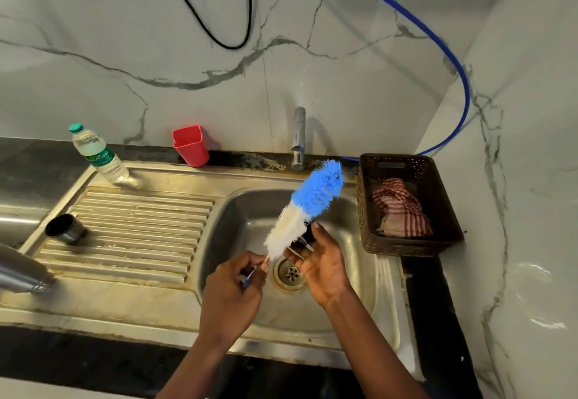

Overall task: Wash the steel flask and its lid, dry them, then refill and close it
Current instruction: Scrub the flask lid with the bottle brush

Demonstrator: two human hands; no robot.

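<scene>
1. Head view, looking down at a steel sink (237,211) set in a dark counter. Both hands are over the basin, just above the drain (290,273).
2. The left hand (233,286) is closed round the thin handle of a bottle brush (305,207), pinching it near the bristles. The brush slants up and to the far right, white bristles near the hand and blue ones at the tip.
3. The right hand (322,268) is curled round a small black piece (305,236), which touches the white bristles. Whether this is part of the lid cannot be told.
4. The steel flask (22,270) lies on its side at the near left, its open mouth over the drainboard (131,232) and its body cut off by the frame.
5. A steel cap (65,229) with a dark inside lies tilted on the left of the drainboard, well apart from the hands.
6. At the far left stands a water bottle (100,156), and to its right a red cup (190,145).
7. The tap (298,139) rises behind the basin.
8. A brown basket (406,247) to the right of the sink holds a red checked cloth (400,211).
</scene>
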